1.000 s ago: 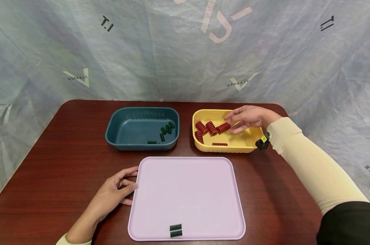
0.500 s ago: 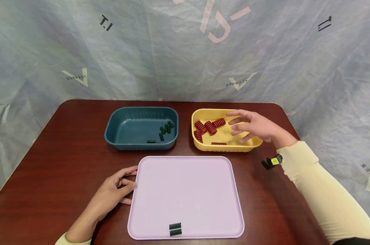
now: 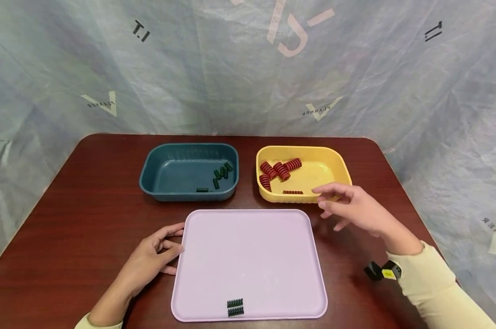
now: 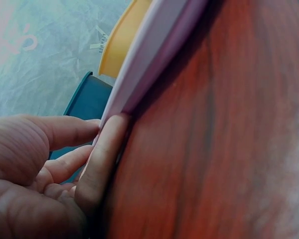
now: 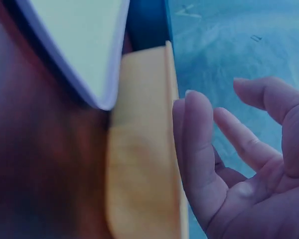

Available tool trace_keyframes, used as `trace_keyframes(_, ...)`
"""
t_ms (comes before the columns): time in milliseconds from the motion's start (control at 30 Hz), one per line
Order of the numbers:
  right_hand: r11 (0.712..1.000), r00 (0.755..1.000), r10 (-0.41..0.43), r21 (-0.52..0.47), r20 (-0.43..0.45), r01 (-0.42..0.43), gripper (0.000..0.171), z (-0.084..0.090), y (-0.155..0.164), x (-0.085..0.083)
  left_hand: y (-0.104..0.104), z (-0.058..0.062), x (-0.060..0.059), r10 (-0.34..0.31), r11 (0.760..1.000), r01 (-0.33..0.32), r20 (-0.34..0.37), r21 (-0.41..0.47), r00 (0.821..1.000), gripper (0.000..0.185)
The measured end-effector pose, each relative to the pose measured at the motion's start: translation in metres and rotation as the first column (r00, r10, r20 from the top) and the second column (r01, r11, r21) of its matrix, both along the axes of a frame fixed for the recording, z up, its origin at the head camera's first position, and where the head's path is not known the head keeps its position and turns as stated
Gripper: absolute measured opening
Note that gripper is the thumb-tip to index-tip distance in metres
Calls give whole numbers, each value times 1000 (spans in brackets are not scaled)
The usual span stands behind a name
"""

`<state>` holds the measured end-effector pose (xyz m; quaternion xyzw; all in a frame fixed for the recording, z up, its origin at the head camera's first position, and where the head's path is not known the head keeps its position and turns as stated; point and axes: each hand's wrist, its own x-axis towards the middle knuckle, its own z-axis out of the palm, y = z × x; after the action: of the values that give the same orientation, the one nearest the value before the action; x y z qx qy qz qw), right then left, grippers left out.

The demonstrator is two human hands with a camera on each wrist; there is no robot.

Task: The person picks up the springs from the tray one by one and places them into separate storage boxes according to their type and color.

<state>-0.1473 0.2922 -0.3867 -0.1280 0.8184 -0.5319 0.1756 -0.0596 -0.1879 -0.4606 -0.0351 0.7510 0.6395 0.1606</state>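
Observation:
My left hand (image 3: 151, 256) is at the left rim of a pale lilac tray (image 3: 248, 256); in the left wrist view its thumb and fingers (image 4: 107, 144) grip that rim. Two dark green coil springs (image 3: 235, 307) lie side by side near the tray's front edge. My right hand (image 3: 355, 208) holds nothing; its fingers are spread and loosely bent just in front of the yellow bin (image 3: 334, 160), overlapping its front right corner in the head view. Several red coil springs (image 3: 281, 171) lie at the left in that bin.
A teal bin (image 3: 170, 176) stands at the back left, with several small green springs (image 3: 222, 172) at its right side. Both bins sit behind the tray on a dark red wooden table (image 3: 87, 205). A grey printed sheet (image 3: 231, 68) hangs behind the table.
My right hand has drawn back out of the yellow bin, toward the front right, with nothing in it. The left hand stays at the tray's rim, and the springs lie where they were.

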Motion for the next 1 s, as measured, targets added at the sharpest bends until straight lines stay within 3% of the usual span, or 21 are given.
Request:
trace_keyframes(367,999,995,-28,20,91,27,66,-35,-11,41,-1,-1,1,4,1000,-4,7,-5,1000,57)
trace_keyframes(600,994,994,-94,62,62,90,73,-50,-26,61,0,-2,2,6,1000,-6,6,-3,1000,57)
trace_keyframes(1000,982,985,-170,87,12,169,81,-59,-40,82,1,0,2,16,1000,-17,-7,-9,1000,56)
